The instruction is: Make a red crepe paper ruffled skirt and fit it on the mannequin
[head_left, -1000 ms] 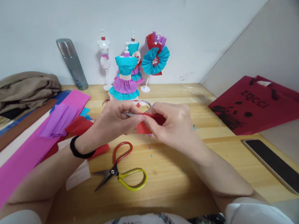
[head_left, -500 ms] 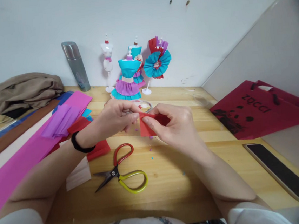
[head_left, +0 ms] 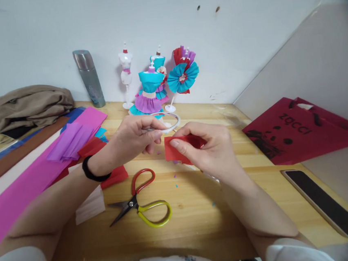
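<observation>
My left hand (head_left: 140, 134) is closed on a narrow roll of tape (head_left: 178, 124), a thin whitish ring that sticks out past its fingertips. In my right hand (head_left: 210, 145) a small folded piece of red crepe paper (head_left: 172, 149) is pinched between thumb and fingers. A small gap separates the left fingertips from the paper's left edge. Below the hands, scissors (head_left: 133, 202) with one red and one yellow handle lie with their blades parted. Small dress forms stand behind, one in a blue and purple paper dress (head_left: 151, 83).
Strips of coloured crepe paper (head_left: 27, 177) cover the left side. A flask (head_left: 89, 79) and a brown cloth (head_left: 30, 105) are at the back left. On the right are a red paper bag (head_left: 297, 135) and a phone (head_left: 325, 202). Paper scraps dot the wooden table (head_left: 201, 226).
My left fingers have come away from the red paper's edge, and more of the tape roll shows. My right hand has shifted slightly right and down with the paper.
</observation>
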The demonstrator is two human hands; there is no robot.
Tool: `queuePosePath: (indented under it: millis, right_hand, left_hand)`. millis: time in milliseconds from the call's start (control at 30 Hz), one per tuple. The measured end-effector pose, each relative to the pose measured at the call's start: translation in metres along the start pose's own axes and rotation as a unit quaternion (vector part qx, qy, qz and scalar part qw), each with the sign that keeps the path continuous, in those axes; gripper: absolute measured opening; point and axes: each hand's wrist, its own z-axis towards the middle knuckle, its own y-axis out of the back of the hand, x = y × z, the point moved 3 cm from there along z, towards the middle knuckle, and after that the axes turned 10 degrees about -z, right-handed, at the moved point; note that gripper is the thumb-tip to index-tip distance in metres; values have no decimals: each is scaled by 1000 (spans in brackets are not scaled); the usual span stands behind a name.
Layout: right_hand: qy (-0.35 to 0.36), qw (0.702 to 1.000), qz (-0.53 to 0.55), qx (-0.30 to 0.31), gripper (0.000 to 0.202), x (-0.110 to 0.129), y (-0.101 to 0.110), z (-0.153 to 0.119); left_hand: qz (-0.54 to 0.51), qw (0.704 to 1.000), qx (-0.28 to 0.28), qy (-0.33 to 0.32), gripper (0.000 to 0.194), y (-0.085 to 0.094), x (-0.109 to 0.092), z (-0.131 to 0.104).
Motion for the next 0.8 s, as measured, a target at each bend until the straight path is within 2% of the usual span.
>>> queuePosePath:
  millis: [367, 800]
  right_hand:
    - [7, 999, 36, -37, 15, 1, 4, 2]
    - [42, 997, -23, -64, 18, -3, -1, 4]
  left_hand:
    - [14, 999, 9, -36, 4, 1, 2, 1]
    - [-2, 999, 19, -37, 4, -1, 4, 1]
